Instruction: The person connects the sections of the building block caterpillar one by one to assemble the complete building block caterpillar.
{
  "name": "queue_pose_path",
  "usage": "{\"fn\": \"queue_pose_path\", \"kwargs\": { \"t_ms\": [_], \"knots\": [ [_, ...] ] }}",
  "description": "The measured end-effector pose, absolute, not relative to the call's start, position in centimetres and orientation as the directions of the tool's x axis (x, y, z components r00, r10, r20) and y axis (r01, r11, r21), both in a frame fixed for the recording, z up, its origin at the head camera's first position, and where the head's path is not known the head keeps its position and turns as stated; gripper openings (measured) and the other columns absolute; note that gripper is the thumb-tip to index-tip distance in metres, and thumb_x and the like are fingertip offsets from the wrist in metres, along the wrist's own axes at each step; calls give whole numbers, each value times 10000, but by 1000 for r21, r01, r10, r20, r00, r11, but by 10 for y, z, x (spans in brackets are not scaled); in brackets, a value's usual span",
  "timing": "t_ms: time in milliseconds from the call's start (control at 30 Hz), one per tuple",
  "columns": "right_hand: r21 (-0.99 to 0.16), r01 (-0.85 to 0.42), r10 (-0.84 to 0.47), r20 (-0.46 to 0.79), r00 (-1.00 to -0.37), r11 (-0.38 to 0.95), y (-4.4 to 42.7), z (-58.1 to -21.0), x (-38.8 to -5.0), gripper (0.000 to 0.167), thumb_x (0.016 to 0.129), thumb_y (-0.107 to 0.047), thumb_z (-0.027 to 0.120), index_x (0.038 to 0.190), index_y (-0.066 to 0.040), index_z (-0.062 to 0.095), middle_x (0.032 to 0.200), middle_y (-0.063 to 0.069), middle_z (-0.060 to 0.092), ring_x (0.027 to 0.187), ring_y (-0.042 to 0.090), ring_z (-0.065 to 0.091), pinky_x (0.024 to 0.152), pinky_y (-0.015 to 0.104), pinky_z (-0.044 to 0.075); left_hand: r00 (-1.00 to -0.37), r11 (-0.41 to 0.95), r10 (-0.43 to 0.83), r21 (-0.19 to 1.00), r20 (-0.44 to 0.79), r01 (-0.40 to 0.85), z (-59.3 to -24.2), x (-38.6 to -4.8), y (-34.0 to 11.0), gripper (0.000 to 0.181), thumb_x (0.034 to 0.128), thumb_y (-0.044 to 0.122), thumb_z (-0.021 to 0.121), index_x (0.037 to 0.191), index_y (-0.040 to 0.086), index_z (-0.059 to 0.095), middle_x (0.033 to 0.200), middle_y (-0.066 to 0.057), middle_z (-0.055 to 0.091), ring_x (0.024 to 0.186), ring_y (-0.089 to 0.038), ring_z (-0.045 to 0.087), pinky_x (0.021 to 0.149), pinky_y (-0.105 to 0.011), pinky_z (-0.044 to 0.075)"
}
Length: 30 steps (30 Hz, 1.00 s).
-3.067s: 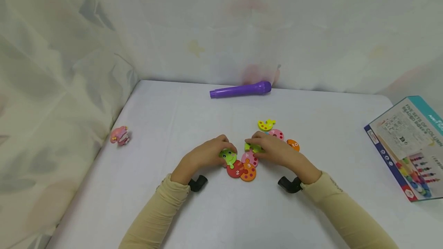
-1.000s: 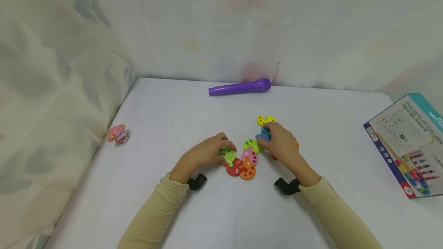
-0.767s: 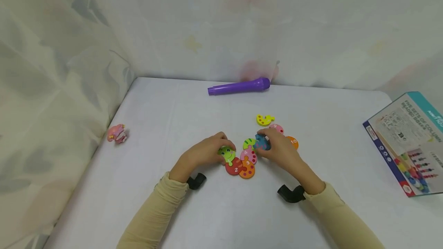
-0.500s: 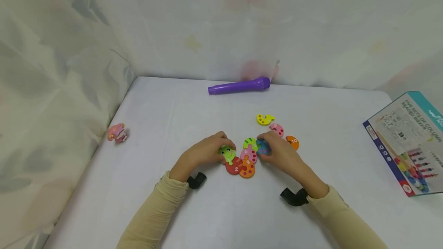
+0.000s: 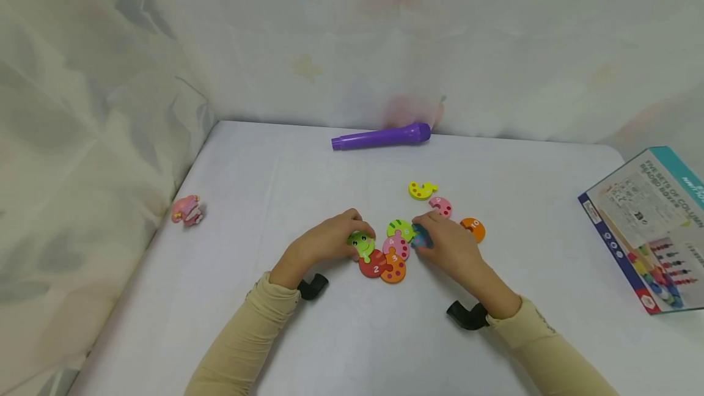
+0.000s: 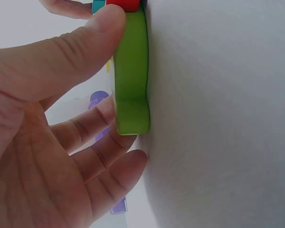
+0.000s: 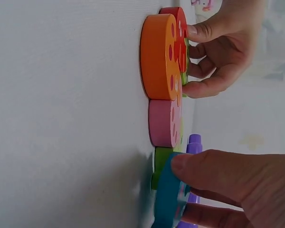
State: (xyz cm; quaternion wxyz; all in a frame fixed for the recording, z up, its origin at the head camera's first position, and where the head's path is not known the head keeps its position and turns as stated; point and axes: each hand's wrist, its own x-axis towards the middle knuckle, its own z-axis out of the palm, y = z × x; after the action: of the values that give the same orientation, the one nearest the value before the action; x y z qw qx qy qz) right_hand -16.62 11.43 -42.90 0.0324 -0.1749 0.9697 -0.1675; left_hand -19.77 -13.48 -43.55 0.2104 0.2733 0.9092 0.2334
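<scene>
right hand [image 5: 448,244] pinches blue piece [image 7: 165,192] beside striped green piece [image 5: 400,228]; left hand [image 5: 329,239] grips smiling piece [image 5: 361,243].

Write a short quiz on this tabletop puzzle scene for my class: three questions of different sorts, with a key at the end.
1. True or false: the purple toy microphone lies apart from the yellow puzzle piece.

2. Which piece does the right hand pinch?
A) the orange puzzle piece numbered 10
B) the blue puzzle piece
C) the pink puzzle piece numbered 4

3. Fill in the gap: the left hand holds the green smiling-face puzzle piece, and the red puzzle piece next to it bears the number ___.

Key: 1. True. 2. B. 3. 2.
</scene>
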Motion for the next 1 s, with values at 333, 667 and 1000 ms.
{"fn": "queue_pose_path", "kwargs": {
  "t_ms": [333, 667, 1000],
  "knots": [
    [-302, -317, -337, -15, -942, 899, 112, -436, -165, 497, 747, -262, 764, 1186, -97, 600, 1101, 63, 601, 913, 216, 582, 692, 362, 516, -760, 738, 599, 542, -253, 401, -435, -198, -135, 429, 750, 149, 763, 1147, 249, 637, 1107, 19, 478, 976, -116, 501, 853, -266, 433],
    [-407, -229, -248, 5, -969, 884, 130, -426, -180, 458, 824, -317, 684, 1211, -95, 580, 1161, 98, 582, 918, 249, 576, 714, 401, 505, -762, 738, 598, 542, -249, 402, -437, -198, -135, 425, 749, 154, 765, 1143, 252, 638, 1099, 28, 477, 971, -111, 496, 846, -261, 437],
    [-423, -108, -147, -59, -987, 900, 169, -424, -204, 499, 845, -227, 661, 1288, -62, 503, 1260, 193, 492, 1044, 362, 527, 757, 498, 496, -765, 737, 593, 552, -250, 391, -435, -197, -136, 422, 749, 151, 764, 1137, 255, 638, 1090, 35, 474, 968, -116, 495, 837, -265, 437]
  ]
}}
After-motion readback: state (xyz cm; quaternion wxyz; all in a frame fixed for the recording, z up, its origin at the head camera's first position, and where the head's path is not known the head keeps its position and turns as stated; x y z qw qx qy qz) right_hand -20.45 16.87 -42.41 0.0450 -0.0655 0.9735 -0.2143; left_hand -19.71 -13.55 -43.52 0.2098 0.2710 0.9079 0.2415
